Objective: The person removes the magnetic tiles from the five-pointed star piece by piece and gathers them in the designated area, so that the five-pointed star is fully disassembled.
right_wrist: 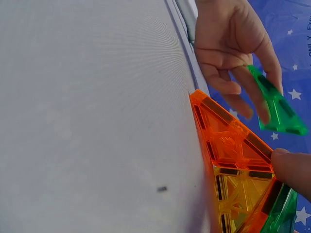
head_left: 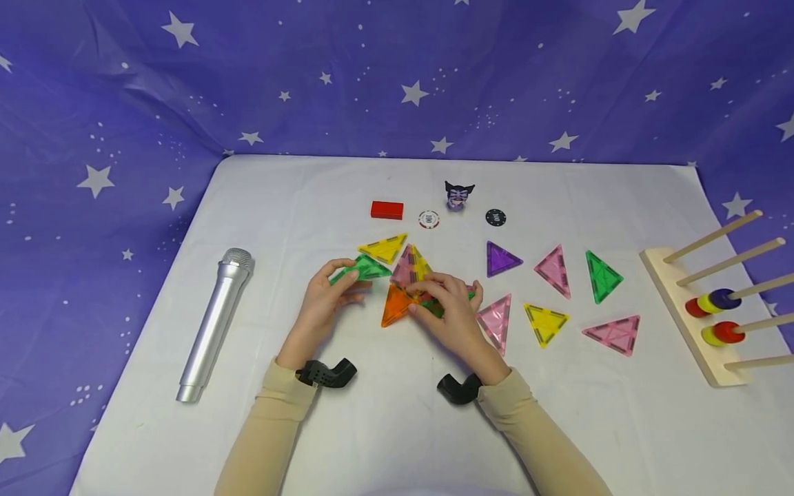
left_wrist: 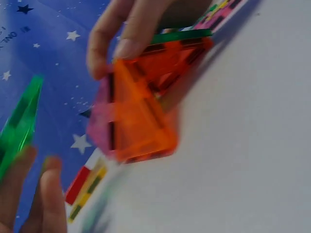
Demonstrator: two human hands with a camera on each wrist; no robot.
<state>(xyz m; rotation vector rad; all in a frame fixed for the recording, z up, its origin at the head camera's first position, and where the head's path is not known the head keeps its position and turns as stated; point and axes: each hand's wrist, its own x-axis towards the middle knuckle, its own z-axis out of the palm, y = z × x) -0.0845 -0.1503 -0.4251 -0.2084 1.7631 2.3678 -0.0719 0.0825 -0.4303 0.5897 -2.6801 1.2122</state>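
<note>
Green triangle tile (head_left: pixel 366 268) pinched by left hand (head_left: pixel 325 297); joined tile cluster (head_left: pixel 409 289) gripped by right hand (head_left: pixel 451 313); six loose triangles lie right.

Translucent glossy orange plastic triangle tile (head_left: pixel 397 305) & green plastic triangle tile (head_left: pixel 366 268); brushed silver metal mic (head_left: pixel 214 324); matt white cloth table cover (head_left: pixel 384 413); bare wood peg rack (head_left: pixel 688 313).
</note>
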